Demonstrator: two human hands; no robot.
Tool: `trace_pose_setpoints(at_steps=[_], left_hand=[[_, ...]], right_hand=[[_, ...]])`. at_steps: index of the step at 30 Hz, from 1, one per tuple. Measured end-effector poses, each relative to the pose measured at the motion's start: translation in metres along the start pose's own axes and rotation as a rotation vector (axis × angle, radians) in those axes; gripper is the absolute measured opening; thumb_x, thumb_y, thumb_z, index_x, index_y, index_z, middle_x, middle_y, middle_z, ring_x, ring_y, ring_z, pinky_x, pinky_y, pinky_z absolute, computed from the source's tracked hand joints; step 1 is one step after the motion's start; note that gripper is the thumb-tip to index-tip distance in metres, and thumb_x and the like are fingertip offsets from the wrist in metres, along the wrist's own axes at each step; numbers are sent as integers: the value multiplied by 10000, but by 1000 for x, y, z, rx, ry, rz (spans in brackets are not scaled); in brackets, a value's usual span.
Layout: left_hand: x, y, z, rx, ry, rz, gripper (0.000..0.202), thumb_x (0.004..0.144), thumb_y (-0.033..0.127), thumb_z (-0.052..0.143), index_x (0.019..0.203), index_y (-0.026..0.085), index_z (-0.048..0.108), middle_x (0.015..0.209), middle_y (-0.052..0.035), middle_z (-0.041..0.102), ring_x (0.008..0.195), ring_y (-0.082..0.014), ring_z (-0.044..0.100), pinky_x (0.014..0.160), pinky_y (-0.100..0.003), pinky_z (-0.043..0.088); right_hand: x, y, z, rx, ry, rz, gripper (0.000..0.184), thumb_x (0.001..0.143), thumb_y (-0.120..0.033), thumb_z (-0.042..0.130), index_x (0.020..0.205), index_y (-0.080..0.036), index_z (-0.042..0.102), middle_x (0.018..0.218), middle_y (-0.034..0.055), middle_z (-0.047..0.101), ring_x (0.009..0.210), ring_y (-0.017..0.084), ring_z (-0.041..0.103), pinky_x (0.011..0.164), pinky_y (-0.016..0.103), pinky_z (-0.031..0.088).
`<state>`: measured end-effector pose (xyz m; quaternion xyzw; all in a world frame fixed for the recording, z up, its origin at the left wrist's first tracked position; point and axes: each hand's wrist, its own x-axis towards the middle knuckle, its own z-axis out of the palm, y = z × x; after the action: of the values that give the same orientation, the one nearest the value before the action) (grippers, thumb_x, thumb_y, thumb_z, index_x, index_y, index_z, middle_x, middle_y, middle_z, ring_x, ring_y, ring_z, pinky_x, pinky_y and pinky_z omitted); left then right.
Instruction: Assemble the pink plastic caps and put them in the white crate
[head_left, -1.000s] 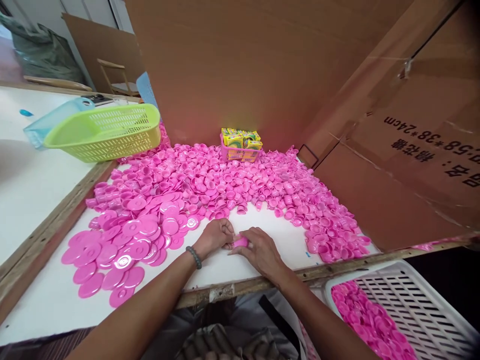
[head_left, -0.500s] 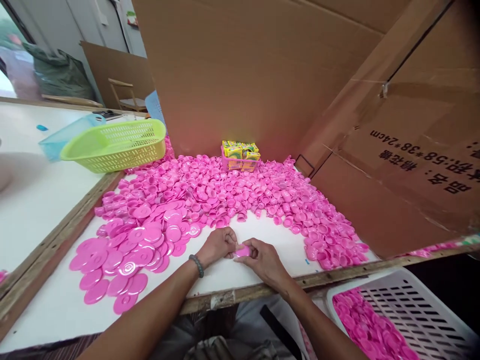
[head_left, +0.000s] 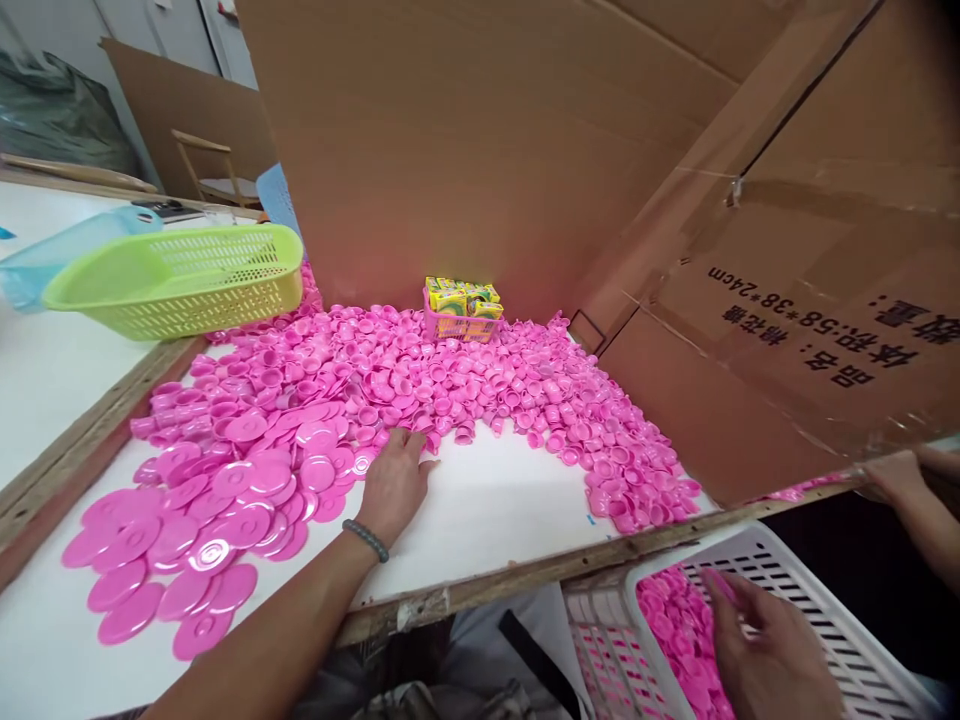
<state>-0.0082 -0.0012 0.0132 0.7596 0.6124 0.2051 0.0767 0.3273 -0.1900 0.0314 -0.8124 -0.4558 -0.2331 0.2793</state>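
Note:
My left hand (head_left: 396, 485), wearing a beaded bracelet, reaches to the near edge of the heap of small pink plastic cups (head_left: 465, 385). Its thumb stands apart from the fingers, and the fingertips are partly lost among the cups. To its left lie overlapping pink plastic discs (head_left: 247, 510). Over the white slotted basket (head_left: 757, 545) at the lower right, my right hand (head_left: 776, 645) pinches a small pink plastic piece (head_left: 720, 585) between thumb and finger. The exact shape of that piece is hard to make out. More pink pieces (head_left: 679, 630) fill the basket below.
Tall cardboard walls (head_left: 465, 150) stand behind and to the right. A pink basket of yellow packets (head_left: 461, 315) sits in the heap. A green basket (head_left: 180, 280) rests at the left. Another person's hand (head_left: 896, 475) is at the right edge. A wooden rail (head_left: 525, 575) runs along the front.
My hands have parted from the pink piece they both held. The right has carried a pink piece over the white basket; the left has moved to the cups. The view has shifted right.

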Motion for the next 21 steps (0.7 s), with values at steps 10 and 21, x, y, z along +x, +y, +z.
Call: trace_pose_setpoints(at_steps=[10, 21], left_hand=[[-9, 13, 12, -90, -135, 175, 152, 827, 262, 475, 937, 166, 516, 957, -66, 538, 849, -182, 539, 694, -267, 427], [-12, 8, -2, -56, -52, 98, 208, 826, 241, 472, 1019, 178, 516, 978, -58, 541, 878, -177, 528, 708, -270, 438]], right_hand=[[16, -60, 45, 257, -12, -284, 262, 813, -317, 475, 997, -161, 578, 977, 114, 538, 935, 229, 511, 803, 366, 443], [52, -131, 159, 236, -333, -527, 300, 823, -311, 419, 988, -156, 615, 988, 114, 545, 886, 235, 508, 722, 359, 454]])
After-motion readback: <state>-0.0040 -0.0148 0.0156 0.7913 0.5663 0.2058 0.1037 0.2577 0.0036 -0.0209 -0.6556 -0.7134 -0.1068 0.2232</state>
